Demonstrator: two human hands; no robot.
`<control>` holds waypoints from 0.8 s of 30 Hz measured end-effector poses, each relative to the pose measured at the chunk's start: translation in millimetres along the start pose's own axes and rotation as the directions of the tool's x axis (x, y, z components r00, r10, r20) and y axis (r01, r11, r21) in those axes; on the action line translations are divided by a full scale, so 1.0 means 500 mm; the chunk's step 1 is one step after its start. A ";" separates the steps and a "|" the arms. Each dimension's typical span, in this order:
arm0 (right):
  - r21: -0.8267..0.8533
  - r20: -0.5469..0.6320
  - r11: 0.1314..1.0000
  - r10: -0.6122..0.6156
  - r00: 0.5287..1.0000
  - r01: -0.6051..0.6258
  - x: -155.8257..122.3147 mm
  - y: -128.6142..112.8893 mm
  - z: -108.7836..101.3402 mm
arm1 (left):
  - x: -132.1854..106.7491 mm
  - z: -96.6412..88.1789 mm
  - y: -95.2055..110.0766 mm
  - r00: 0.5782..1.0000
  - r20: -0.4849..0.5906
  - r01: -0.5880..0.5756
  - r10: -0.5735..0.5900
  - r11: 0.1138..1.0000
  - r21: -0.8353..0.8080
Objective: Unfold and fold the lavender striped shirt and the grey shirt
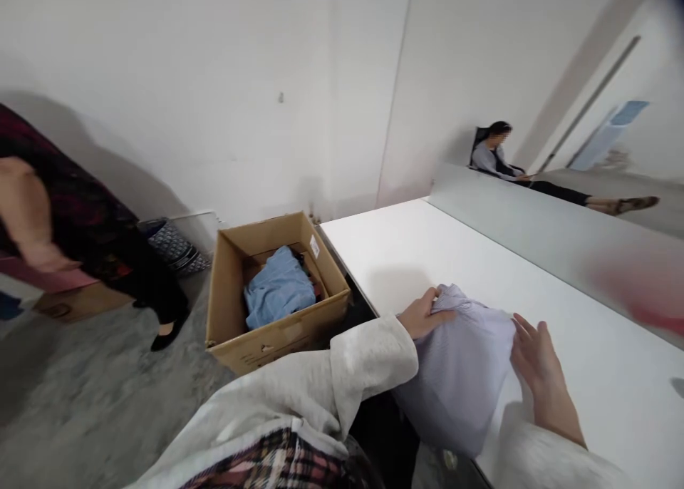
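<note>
A pale lavender cloth garment hangs over the near edge of the white table, bunched at its upper end. My left hand is closed on its upper left corner, thumb and fingers pinching the fabric. On the garment's right side, my right hand has its fingers stretched out and touches the edge of the cloth. Whether any fabric is caught between those fingertips is hard to make out. The lower part of the garment drops below the tabletop.
Left of the table stands an open cardboard box with a folded blue garment in it. A person walks at the far left, near a patterned bag. Behind a low divider, another person sits.
</note>
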State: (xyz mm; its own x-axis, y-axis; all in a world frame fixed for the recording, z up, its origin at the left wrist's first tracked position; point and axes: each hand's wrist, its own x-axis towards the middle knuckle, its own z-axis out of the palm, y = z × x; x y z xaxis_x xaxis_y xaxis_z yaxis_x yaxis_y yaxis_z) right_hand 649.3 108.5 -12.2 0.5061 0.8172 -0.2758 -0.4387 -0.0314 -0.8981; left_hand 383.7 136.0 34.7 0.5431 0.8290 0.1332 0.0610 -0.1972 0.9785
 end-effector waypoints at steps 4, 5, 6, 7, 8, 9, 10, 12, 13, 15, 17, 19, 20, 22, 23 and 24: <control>-0.067 0.261 0.981 0.194 0.946 -0.183 -0.078 0.028 0.119 | -0.065 -0.094 0.042 0.990 -0.112 -0.083 0.083 0.997 0.001; -0.114 0.360 0.964 0.264 0.895 -0.238 -0.104 0.039 0.149 | -0.086 -0.120 0.056 0.982 -0.156 -0.112 0.110 0.994 0.001; -0.172 0.443 0.946 0.323 0.836 -0.274 -0.131 0.053 0.180 | -0.108 -0.149 0.073 0.968 -0.204 -0.146 0.143 0.989 0.002; -0.233 0.508 0.928 0.372 0.777 -0.291 -0.157 0.070 0.213 | -0.131 -0.178 0.091 0.950 -0.254 -0.187 0.183 0.982 0.009; -0.283 0.558 0.913 0.406 0.724 -0.294 -0.182 0.088 0.249 | -0.154 -0.209 0.110 0.924 -0.303 -0.235 0.231 0.972 0.024; -0.315 0.593 0.904 0.426 0.684 -0.290 -0.203 0.108 0.288 | -0.178 -0.241 0.130 0.891 -0.355 -0.281 0.282 0.958 0.057; -0.328 0.617 0.899 0.436 0.655 -0.289 -0.222 0.127 0.330 | -0.200 -0.274 0.149 0.850 -0.406 -0.319 0.335 0.942 0.108; -0.306 0.658 0.908 0.420 0.626 -0.287 -0.251 0.157 0.423 | -0.244 -0.341 0.180 0.763 -0.489 -0.355 0.424 0.906 0.232; -0.276 0.681 0.921 0.388 0.621 -0.274 -0.263 0.167 0.472 | -0.265 -0.375 0.189 0.721 -0.527 -0.346 0.450 0.892 0.289; -0.208 0.732 0.956 0.291 0.616 -0.205 -0.282 0.174 0.571 | -0.309 -0.441 0.194 0.633 -0.617 -0.292 0.467 0.882 0.369; -0.174 0.787 0.979 0.205 0.582 -0.110 -0.301 0.166 0.665 | -0.356 -0.502 0.185 0.531 -0.721 -0.225 0.446 0.894 0.387; -0.167 0.861 0.986 0.150 0.486 -0.009 -0.321 0.149 0.748 | -0.402 -0.554 0.170 0.429 -0.804 -0.173 0.411 0.912 0.373; -0.157 0.898 0.986 0.122 0.424 0.048 -0.330 0.141 0.783 | -0.424 -0.576 0.162 0.390 -0.831 -0.148 0.397 0.917 0.369; -0.099 0.949 0.977 0.036 0.312 0.188 -0.343 0.129 0.842 | -0.461 -0.606 0.150 0.339 -0.856 -0.090 0.390 0.919 0.383; -0.072 0.965 0.962 0.000 0.264 0.264 -0.346 0.126 0.864 | -0.475 -0.616 0.144 0.335 -0.857 -0.049 0.392 0.915 0.400; -0.052 0.974 0.942 -0.026 0.226 0.331 -0.347 0.126 0.882 | -0.487 -0.622 0.139 0.344 -0.854 -0.004 0.391 0.910 0.415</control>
State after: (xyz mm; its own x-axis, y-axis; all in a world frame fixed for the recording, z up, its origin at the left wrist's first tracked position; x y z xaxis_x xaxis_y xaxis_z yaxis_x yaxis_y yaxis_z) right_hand 206.4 218.6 130.0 -0.5972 0.7460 0.2947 -0.2075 0.2113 -0.9551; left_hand -4.8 83.0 119.4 -0.5039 0.6551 0.5630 0.4008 -0.4000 0.8242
